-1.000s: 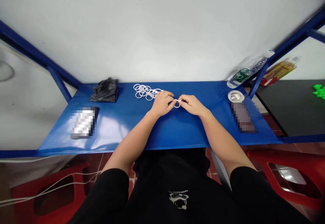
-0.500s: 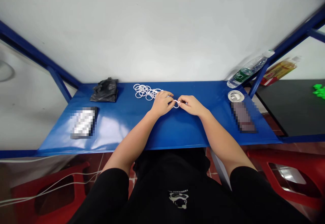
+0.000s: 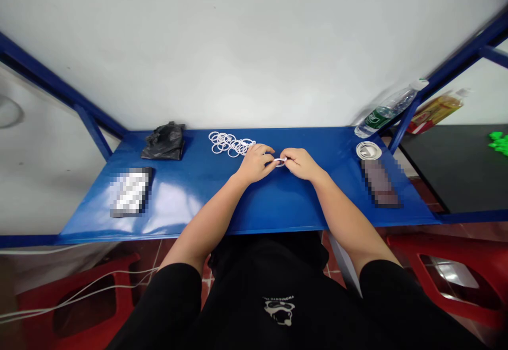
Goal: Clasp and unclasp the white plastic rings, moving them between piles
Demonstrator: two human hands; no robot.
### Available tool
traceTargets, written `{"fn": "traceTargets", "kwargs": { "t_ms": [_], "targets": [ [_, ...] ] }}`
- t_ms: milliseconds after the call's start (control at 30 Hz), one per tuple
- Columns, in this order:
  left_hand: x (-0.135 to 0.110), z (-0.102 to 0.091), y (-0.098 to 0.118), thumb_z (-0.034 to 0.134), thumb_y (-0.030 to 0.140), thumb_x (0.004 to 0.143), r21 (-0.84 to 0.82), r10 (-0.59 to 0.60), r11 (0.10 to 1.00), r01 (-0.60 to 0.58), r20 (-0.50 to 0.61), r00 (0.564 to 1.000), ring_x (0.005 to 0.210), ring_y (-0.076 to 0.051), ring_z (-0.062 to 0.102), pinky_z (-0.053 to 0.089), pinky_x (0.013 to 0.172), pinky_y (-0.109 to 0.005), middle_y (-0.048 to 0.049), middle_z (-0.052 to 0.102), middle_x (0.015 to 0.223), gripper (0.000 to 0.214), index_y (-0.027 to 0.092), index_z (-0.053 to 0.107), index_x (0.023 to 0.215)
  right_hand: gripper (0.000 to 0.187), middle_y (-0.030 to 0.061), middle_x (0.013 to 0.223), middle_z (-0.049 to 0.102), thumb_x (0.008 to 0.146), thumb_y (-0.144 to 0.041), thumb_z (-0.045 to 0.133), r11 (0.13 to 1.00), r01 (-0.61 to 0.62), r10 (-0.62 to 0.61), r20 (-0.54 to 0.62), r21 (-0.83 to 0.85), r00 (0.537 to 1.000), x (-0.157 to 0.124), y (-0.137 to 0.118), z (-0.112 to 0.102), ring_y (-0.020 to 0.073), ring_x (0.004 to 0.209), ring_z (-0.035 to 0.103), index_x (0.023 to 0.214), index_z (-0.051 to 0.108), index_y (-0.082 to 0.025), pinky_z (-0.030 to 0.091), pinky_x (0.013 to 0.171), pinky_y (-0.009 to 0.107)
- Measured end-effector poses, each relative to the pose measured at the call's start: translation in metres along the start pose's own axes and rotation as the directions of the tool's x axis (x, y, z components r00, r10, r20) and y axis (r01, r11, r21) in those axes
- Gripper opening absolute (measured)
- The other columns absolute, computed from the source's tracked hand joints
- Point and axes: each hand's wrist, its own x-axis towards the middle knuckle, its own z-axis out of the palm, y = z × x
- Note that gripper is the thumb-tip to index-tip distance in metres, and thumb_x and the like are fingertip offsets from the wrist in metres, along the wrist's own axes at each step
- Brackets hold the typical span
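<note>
My left hand point(image 3: 255, 163) and my right hand point(image 3: 300, 163) meet over the middle of the blue table point(image 3: 198, 196). Both pinch the same small white ring point(image 3: 280, 160) between their fingertips, fingers curled. A pile of several white rings point(image 3: 230, 143) lies just behind my left hand, towards the wall.
A crumpled black bag point(image 3: 164, 140) sits at the back left, a dark flat item point(image 3: 130, 192) in front of it. At the right stand a coiled white cable point(image 3: 369, 150), a dark flat item point(image 3: 380, 182) and a tilted water bottle point(image 3: 389, 108). Red stools point(image 3: 448, 276) flank my legs.
The two hands have closed a little tighter together on the ring, which now shows less between the fingers. Nothing else has moved.
</note>
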Motion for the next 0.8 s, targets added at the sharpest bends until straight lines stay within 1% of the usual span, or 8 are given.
{"fn": "traceTargets", "kwargs": {
  "t_ms": [200, 300, 367, 400, 500, 600, 700, 800],
  "targets": [
    [0.002, -0.001, -0.002, 0.062, 0.046, 0.105, -0.009, 0.023, 1.000, -0.023, -0.032, 0.999, 0.111, -0.024, 0.067, 0.050, 0.100, -0.047, -0.0084, 0.075, 0.115, 0.030, 0.024, 0.076, 0.090, 0.021, 0.0046, 0.087, 0.071, 0.086, -0.014, 0.047, 0.999, 0.045, -0.045, -0.062, 0.001, 0.997, 0.000, -0.002, 0.002, 0.0203, 0.080, 0.065, 0.084, 0.067, -0.021, 0.048, 0.077, 0.033],
    [0.002, -0.005, -0.009, 0.065, 0.046, 0.103, 0.010, -0.010, 1.000, 0.011, -0.116, 0.993, 0.112, -0.025, 0.067, 0.050, 0.100, -0.047, -0.0085, 0.075, 0.116, 0.029, 0.023, 0.073, 0.087, 0.035, 0.0075, 0.117, 0.073, 0.088, -0.015, 0.053, 1.000, -0.008, 0.008, -0.112, 0.000, 0.994, -0.001, -0.003, 0.000, 0.0201, 0.086, 0.068, 0.117, 0.071, -0.022, 0.054, 0.082, 0.035],
    [0.002, -0.009, -0.016, 0.069, 0.045, 0.101, 0.029, -0.070, 0.997, 0.076, -0.176, 0.982, 0.113, -0.026, 0.067, 0.050, 0.101, -0.048, -0.0087, 0.075, 0.116, 0.028, 0.023, 0.072, 0.084, 0.049, 0.0096, 0.135, 0.069, 0.089, -0.018, 0.058, 0.995, -0.078, 0.072, -0.097, -0.058, 0.993, -0.002, 0.002, -0.004, 0.0208, 0.090, 0.070, 0.137, 0.065, -0.024, 0.056, 0.084, 0.037],
    [0.001, -0.011, -0.020, 0.070, 0.044, 0.099, 0.039, -0.110, 0.992, 0.120, -0.205, 0.973, 0.114, -0.027, 0.067, 0.049, 0.102, -0.049, -0.0088, 0.075, 0.116, 0.027, 0.023, 0.071, 0.084, 0.052, 0.0102, 0.138, 0.068, 0.090, -0.019, 0.060, 0.988, -0.113, 0.105, -0.073, -0.106, 0.992, -0.003, 0.006, -0.007, 0.0220, 0.092, 0.071, 0.141, 0.064, -0.024, 0.057, 0.085, 0.038],
    [-0.001, -0.017, -0.029, 0.072, 0.041, 0.098, 0.071, -0.227, 0.963, 0.259, -0.302, 0.926, 0.115, -0.028, 0.066, 0.046, 0.106, -0.050, -0.0094, 0.074, 0.118, 0.022, 0.023, 0.071, 0.085, 0.048, 0.0097, 0.130, 0.074, 0.087, -0.019, 0.064, 0.950, -0.198, 0.207, 0.010, -0.239, 0.978, -0.006, 0.025, -0.019, 0.0269, 0.105, 0.072, 0.135, 0.070, -0.022, 0.056, 0.097, 0.044],
    [-0.002, -0.019, -0.033, 0.073, 0.039, 0.097, 0.111, -0.305, 0.924, 0.365, -0.360, 0.882, 0.119, -0.029, 0.064, 0.043, 0.108, -0.052, -0.0096, 0.073, 0.122, 0.017, 0.024, 0.072, 0.089, 0.049, 0.0082, 0.128, 0.076, 0.085, -0.015, 0.064, 0.930, -0.262, 0.287, 0.065, -0.258, 0.956, -0.011, 0.042, -0.032, 0.0267, 0.108, 0.072, 0.133, 0.071, -0.023, 0.057, 0.099, 0.042],
    [-0.005, -0.016, -0.034, 0.075, 0.039, 0.095, 0.128, -0.340, 0.905, 0.407, -0.359, 0.869, 0.120, -0.031, 0.063, 0.040, 0.110, -0.053, -0.0095, 0.073, 0.123, 0.014, 0.025, 0.073, 0.092, 0.047, 0.0063, 0.125, 0.078, 0.082, -0.012, 0.065, 0.918, -0.301, 0.333, 0.090, -0.257, 0.939, -0.015, 0.050, -0.039, 0.0245, 0.103, 0.074, 0.127, 0.074, -0.024, 0.058, 0.094, 0.038],
    [-0.007, -0.010, -0.036, 0.075, 0.041, 0.094, 0.116, -0.355, 0.903, 0.413, -0.338, 0.872, 0.121, -0.033, 0.062, 0.038, 0.110, -0.057, -0.0110, 0.072, 0.123, 0.016, 0.025, 0.074, 0.096, 0.040, 0.0057, 0.117, 0.080, 0.080, -0.014, 0.070, 0.925, -0.283, 0.316, 0.099, -0.255, 0.944, -0.016, 0.052, -0.039, 0.0233, 0.094, 0.074, 0.118, 0.078, -0.025, 0.058, 0.085, 0.036]
  ]
}}
